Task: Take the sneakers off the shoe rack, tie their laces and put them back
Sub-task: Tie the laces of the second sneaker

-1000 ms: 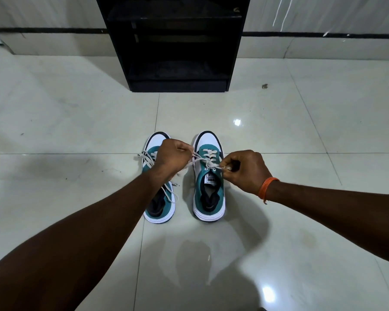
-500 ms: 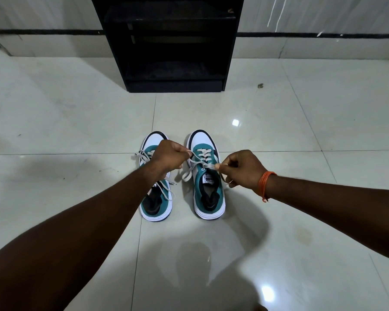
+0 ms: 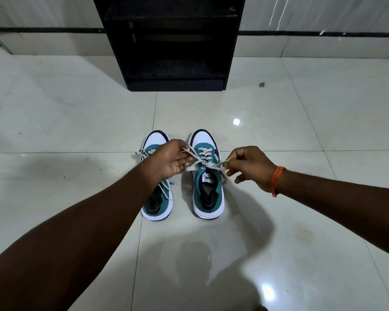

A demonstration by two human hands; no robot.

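Two teal and white sneakers stand side by side on the floor, toes pointing away from me. The left sneaker (image 3: 158, 204) has loose laces and is partly hidden under my left forearm. My left hand (image 3: 171, 159) pinches one end of the right sneaker's white laces (image 3: 203, 162). My right hand (image 3: 248, 167), with an orange band at the wrist, pinches the other end beside the right sneaker (image 3: 208, 191). The laces cross above the tongue.
A black shoe rack (image 3: 173, 43) with open shelves stands against the wall, straight beyond the sneakers. Glossy pale floor tiles (image 3: 301, 122) spread all around. A small dark speck (image 3: 261, 84) lies on the floor right of the rack.
Both hands have drawn the lace ends further apart over the right sneaker. My left hand has turned palm-up and its fingers have loosened a little.
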